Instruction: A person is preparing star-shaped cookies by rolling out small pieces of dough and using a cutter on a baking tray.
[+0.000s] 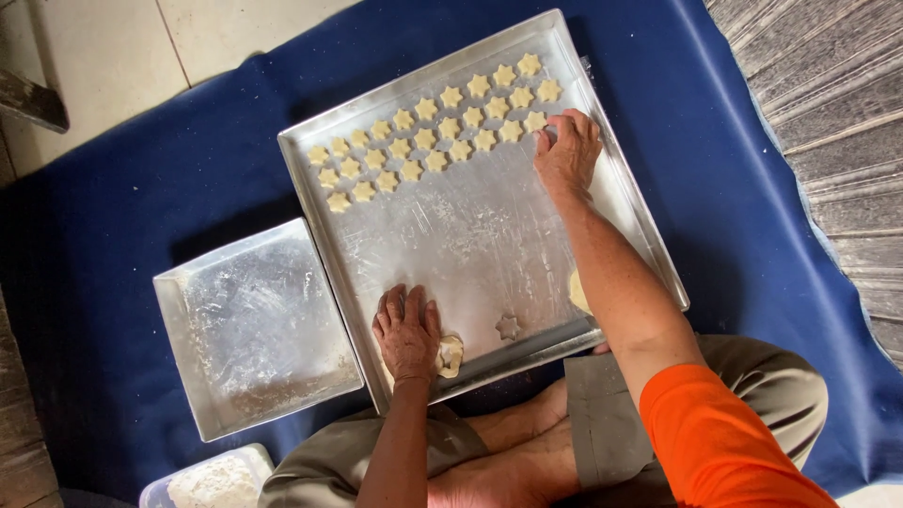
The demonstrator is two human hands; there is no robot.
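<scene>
**Star cookies laid in rows on a big tray**

The big tray (489, 235) is a square, shallow pan of dull silver metal, dusted with flour streaks. It fills the middle of the frame, turned so its edges run slantwise: its near edge rises from lower left to right, and its far corner points to the upper right. It rests on a dark blue mat (743, 188), and its lower left edge lies over a small tray (254, 329), also silver and floured.

The cookies (437, 132) are pale, raw, six-pointed stars. They sit in three slanting rows across the upper part of the big tray, climbing from middle left to upper right, parallel to the tray's far edge. About thirty can be counted, roughly ten to a row.

The right hand (567, 150) reaches to the right end of the lowest row, fingertips pinched together on a star there; the star itself is mostly hidden. The left hand (406, 331) lies flat, palm down and fingers together, on the tray's lower edge, holding nothing. Just right of it lies one lump of dough (451, 356), and further right one star cutter (508, 326). A second piece of dough (578, 292) shows beside the right forearm.

One tub of flour (212, 482) sits at the lower left of the frame.
</scene>
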